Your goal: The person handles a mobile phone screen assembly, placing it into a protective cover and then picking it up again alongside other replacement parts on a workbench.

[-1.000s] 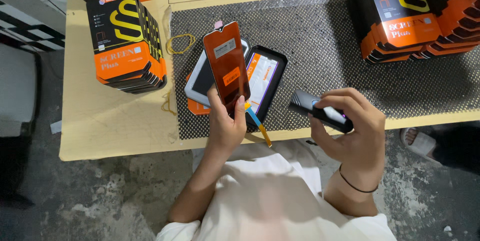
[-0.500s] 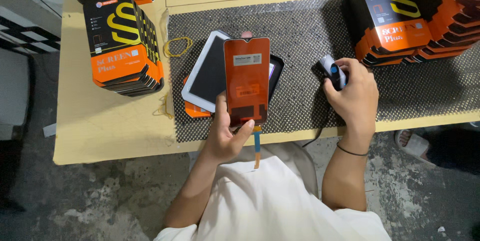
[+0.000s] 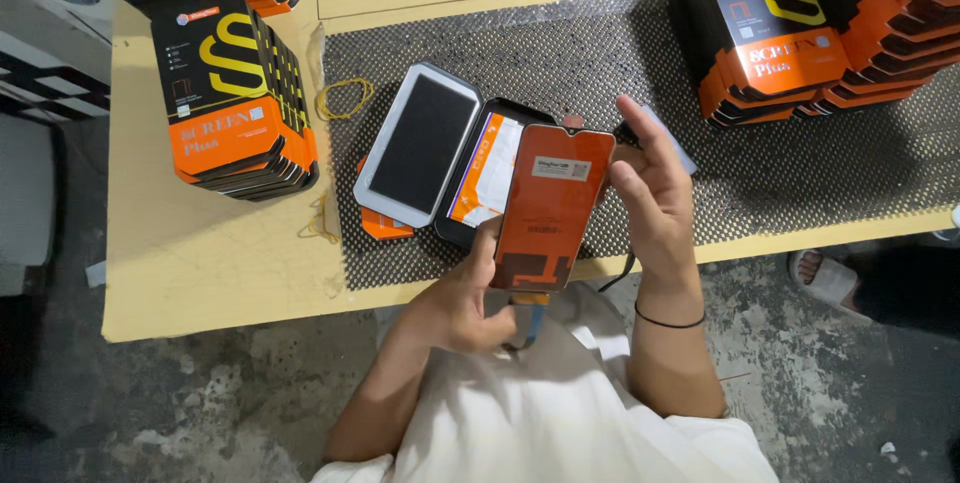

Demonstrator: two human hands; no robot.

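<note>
Head view, looking straight down: person is standing at a pale wooden bench [image 3: 200, 273] partly covered by a black textured mat [image 3: 800, 193]. Left hand [image 3: 462, 298] is pinching the lower end of an orange phone screen panel [image 3: 550, 205], thumb curled over the bottom edge, other fingers closed behind it. Panel is being held up just above the mat's near edge, back side facing up, with a thin ribbon tail [image 3: 532, 318] hanging below. Right hand [image 3: 652, 193] is resting against the panel's right edge, fingers half spread and loosely extended, gripping nothing firmly; a dark grey object [image 3: 672, 143] is lying under or behind those fingers, too hidden to identify. Panel looks thin, light, rigid and likely brittle, glass-faced and probably slick; best held by the long edges, away from the ribbon. Lying on the mat just left of it are an open black tray [image 3: 480, 178] and a white-framed tray with dark insert [image 3: 418, 148]. Stacks of orange-and-black boxes [image 3: 232, 93] are sitting at left, more boxes [image 3: 800, 33] at far right. Yellow rubber band [image 3: 343, 98] is lying by the mat.
</note>
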